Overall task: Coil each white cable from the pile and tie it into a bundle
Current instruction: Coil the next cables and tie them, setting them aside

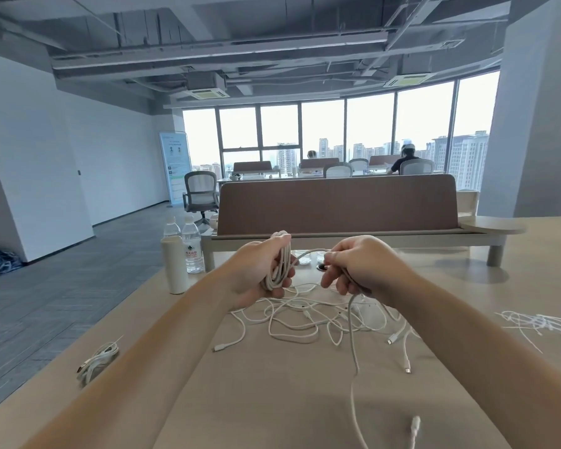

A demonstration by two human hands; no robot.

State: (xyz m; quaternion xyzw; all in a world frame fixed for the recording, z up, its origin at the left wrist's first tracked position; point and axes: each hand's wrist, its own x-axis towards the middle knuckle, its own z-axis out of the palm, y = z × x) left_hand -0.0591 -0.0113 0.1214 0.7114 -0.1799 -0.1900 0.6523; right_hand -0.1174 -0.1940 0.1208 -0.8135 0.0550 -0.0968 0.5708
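White cables [305, 319] in one loose tangle at mid-frame on the tan bench [272, 409], just below both hands; too knotted together to count. Behind, one long brown divider [337, 205] across the frame's centre. Left hand [256, 273], left of centre, fingers curled round one coil [277, 267] of white cable: elongated loops, long axis upright, top poking out above the fist. Right hand [366, 267], right of centre, pinching the same cable's free length [353, 351] just beside the coil. Short arc of it bridging the two hands, the rest dropping from the right hand toward the lower edge. One connector [415, 427] at its end, near the bottom of the frame, long axis roughly up-down. One coiled bundle [98, 362] at lower left near the bench edge, slanting toward upper right. One heap of thin white strands [538, 325] at far right. Two clear water bottles [191, 244] and one white flask [175, 267] upright at the bench's far left end.
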